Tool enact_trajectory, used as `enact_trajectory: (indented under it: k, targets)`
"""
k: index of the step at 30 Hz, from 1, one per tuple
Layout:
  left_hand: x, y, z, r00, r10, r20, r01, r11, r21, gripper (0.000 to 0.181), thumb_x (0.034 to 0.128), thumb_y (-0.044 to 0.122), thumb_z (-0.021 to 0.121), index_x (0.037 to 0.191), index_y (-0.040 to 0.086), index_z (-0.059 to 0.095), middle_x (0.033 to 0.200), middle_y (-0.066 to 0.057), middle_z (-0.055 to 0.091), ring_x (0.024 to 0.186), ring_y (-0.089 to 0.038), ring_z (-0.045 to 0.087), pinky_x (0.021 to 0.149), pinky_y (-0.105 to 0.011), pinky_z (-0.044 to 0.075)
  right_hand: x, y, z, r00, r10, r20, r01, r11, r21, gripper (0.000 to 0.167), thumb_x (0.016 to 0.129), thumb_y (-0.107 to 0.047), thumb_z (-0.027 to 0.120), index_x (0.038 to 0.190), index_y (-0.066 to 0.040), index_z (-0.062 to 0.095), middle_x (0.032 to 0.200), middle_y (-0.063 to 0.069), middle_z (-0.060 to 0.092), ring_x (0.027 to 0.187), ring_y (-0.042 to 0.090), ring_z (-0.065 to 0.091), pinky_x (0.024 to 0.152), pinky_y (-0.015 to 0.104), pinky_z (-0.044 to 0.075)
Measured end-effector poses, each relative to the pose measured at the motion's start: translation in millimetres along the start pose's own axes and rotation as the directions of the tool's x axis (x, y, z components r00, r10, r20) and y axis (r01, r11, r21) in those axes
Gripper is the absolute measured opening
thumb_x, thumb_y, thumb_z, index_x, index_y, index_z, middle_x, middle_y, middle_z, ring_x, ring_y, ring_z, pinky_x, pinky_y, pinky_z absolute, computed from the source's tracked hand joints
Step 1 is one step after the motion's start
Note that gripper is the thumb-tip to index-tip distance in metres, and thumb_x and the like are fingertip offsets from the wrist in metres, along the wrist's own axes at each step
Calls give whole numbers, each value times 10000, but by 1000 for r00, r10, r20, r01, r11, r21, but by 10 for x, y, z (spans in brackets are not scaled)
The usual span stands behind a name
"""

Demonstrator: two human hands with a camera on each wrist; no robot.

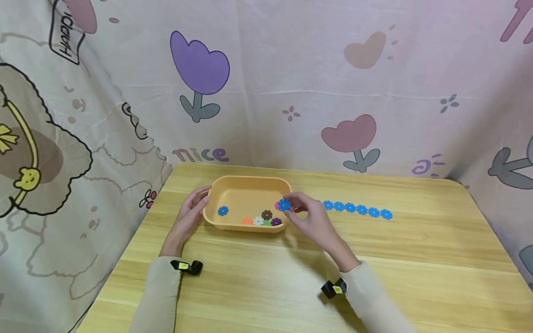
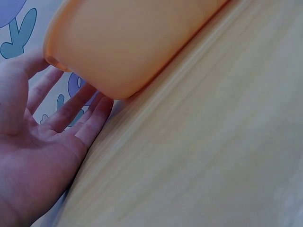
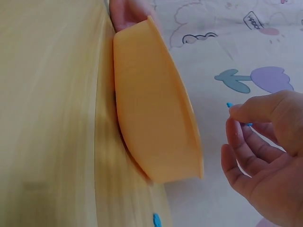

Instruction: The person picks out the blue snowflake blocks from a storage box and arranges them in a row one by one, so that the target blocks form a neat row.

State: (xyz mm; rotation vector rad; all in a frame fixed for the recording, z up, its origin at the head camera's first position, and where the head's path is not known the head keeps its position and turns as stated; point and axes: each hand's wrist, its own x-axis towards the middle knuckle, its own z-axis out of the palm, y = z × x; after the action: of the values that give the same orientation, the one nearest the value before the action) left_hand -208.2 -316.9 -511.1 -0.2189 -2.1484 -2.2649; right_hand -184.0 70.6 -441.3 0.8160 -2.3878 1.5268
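Observation:
A yellow plastic tray [image 1: 250,179] sits on the table with several snowflake building discs inside. My left hand [image 1: 190,212] holds its left end, thumb at the rim and the other fingers around the end wall, as the left wrist view [image 2: 42,137] also shows. Between thumb and fingertips my right hand [image 1: 310,215] pinches a blue snowflake disc [image 1: 284,205] over the tray's right end. In the right wrist view that disc is mostly hidden by the fingers. One blue disc [image 1: 223,211] lies at the tray's left; brown [image 1: 267,214], white [image 1: 258,221] and purple [image 1: 276,222] discs lie front right.
To the right of the tray, a row of several blue discs [image 1: 350,207] lies on the wooden table [image 1: 266,277]; my right hand hides part of its near end. A printed curtain [image 1: 283,69] hangs behind the table.

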Motion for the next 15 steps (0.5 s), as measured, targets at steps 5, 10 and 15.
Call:
enact_trajectory:
  k: [5,10,15]
  targets:
    - [11,-2,11,1000,2,2,-2,1000,-3,497,1089,216,540,1527,18,414,1573,-235,373,1364,-214,477,1017,-271,513,-92,6,-155,1000,-6,-27,6,1000,-18,361,875,13,796,1216,-42,691,946,6,727,850,140,673,820,323,608]
    - [4,-3,10,1000,-5,-1,5,1000,-8,496,1088,216,541,1528,26,416,1573,-227,377,1354,-203,486,1021,-275,510,-181,-24,-283,999,0,-43,-1,1000,-27,362,867,20,804,1205,-55,698,940,-4,728,850,144,680,817,337,612]
    - [3,-1,3,1000,-8,-4,8,1000,-6,498,1088,217,541,1532,29,414,1574,-229,376,1346,-195,492,1027,-274,505,-269,-42,-412,998,-10,-62,8,999,-33,365,863,29,805,1201,-66,706,930,-6,729,842,157,684,795,375,620]
